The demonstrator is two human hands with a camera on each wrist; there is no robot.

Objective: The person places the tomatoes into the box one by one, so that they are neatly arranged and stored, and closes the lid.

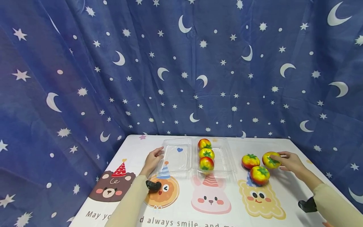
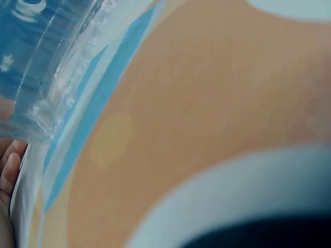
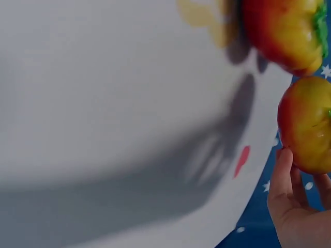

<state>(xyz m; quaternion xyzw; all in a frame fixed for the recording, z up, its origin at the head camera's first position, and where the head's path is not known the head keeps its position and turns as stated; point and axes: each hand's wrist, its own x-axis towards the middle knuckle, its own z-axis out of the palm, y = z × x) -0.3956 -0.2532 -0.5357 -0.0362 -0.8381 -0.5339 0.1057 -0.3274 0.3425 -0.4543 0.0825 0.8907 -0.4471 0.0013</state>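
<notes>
In the head view, my left hand rests at the left edge of a clear plastic lid, fingertips right at its rim. The lid lies folded back from a clear plastic box. Three red-and-yellow toy tomatoes with green leaves stand in a column along the box's left side. Far to the right, my right hand grips another toy tomato by its right side. The right wrist view shows this tomato between thumb and fingers. Two more tomatoes sit just left of it.
A white tablecloth printed with cartoon animals and lettering covers the table. Behind the table hangs a dark blue curtain with moons and stars. Black wrist cameras sit on both forearms.
</notes>
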